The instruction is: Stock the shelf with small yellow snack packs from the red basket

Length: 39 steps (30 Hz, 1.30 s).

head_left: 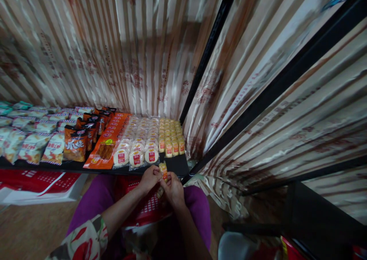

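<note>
Both my hands meet over my lap at the front edge of the black shelf [177,162]. Between them is a small yellow packaged snack [163,170] with a red label. My left hand [150,179] pinches it from the left, and my right hand [174,189] has its fingers closed on the lower right side. Just beyond, rows of similar yellow snack packs [172,137] stand on the shelf's right end. Left of those lie rows of round white wrapped cakes [136,157] with red labels. Below my hands a red basket [147,210] sits between my knees, its contents mostly hidden.
Further left on the shelf are a flat orange snack bag [104,147], dark-orange bags [75,143] and several white snack bags [34,147]. Black metal posts [206,61] frame the shelf, with a striped curtain [137,53] behind. Another red basket [37,181] is under the left side.
</note>
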Available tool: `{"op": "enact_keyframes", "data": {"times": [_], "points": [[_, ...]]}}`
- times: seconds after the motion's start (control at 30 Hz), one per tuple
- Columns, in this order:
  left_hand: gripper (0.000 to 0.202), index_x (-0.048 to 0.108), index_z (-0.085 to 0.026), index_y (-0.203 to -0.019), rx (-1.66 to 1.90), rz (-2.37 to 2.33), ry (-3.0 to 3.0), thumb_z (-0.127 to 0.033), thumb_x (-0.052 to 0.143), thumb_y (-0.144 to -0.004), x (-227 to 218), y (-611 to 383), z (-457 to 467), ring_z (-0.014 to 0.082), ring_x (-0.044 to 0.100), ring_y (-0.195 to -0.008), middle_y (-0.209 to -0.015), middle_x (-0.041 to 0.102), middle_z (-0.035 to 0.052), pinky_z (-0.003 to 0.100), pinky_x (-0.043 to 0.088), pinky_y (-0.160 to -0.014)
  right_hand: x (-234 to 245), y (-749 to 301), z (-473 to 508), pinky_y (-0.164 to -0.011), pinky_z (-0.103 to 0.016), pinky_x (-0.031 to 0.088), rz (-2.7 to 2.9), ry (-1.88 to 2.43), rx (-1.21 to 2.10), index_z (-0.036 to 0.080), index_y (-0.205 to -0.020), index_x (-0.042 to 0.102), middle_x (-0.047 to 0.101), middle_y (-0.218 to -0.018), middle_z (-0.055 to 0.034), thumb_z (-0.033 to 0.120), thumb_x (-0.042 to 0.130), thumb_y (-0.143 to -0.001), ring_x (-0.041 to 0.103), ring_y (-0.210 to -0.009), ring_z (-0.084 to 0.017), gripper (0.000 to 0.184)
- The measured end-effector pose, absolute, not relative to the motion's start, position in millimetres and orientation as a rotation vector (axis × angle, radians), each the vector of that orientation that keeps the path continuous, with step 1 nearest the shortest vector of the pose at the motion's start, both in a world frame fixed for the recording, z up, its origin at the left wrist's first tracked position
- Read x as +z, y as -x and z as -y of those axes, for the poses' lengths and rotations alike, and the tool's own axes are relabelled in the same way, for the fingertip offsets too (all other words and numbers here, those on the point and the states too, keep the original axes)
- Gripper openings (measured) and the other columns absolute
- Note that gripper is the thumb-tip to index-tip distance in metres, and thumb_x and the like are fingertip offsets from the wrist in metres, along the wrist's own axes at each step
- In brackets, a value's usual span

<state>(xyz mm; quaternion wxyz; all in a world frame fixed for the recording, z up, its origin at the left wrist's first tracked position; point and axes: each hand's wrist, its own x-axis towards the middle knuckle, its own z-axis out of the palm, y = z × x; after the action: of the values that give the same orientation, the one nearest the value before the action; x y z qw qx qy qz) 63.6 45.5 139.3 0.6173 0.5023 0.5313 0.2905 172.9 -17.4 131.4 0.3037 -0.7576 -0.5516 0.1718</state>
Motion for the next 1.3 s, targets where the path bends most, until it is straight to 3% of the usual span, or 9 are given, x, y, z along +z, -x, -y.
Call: {"op": "enact_keyframes", "data": {"times": [0.47,0.97,1.3], "points": [[0.011,0.059,-0.018,-0.081,0.715,-1.293,-1.291,-0.021,0.060,-0.071,146,-73,-58,0.0109,0.055,-0.064,-0.069,0.060,-0.0017,0.020,0.042,-0.062,137,-176,5,-0.064,-0.027,0.046,1.352,1.921,0.455,0.019,-0.092,0.057,0.062,-0.086,-0.0049,0.033,0.051,-0.078,0.059,-0.066,-0.015,0.021],[0.017,0.063,-0.017,-0.087,0.677,-1.290,-1.479,-0.015,0.052,-0.074,148,-80,-70,0.0120,0.053,-0.066,-0.065,0.057,-0.0015,0.021,0.040,-0.064,138,-176,-14,-0.068,-0.029,0.047,1.322,1.954,0.426,0.017,-0.096,0.056,0.057,-0.089,-0.0063,0.029,0.048,-0.080,0.058,-0.064,-0.015,0.022],[0.025,0.058,-0.016,-0.095,0.734,-1.324,-1.440,-0.006,0.047,-0.076,145,-85,-71,0.0100,0.060,-0.072,-0.084,0.065,0.0017,0.020,0.045,-0.070,131,-173,-23,-0.065,-0.026,0.051,1.232,1.877,0.452,0.015,-0.104,0.057,0.055,-0.097,-0.0090,0.020,0.047,-0.077,0.059,-0.066,-0.014,0.029]]}}
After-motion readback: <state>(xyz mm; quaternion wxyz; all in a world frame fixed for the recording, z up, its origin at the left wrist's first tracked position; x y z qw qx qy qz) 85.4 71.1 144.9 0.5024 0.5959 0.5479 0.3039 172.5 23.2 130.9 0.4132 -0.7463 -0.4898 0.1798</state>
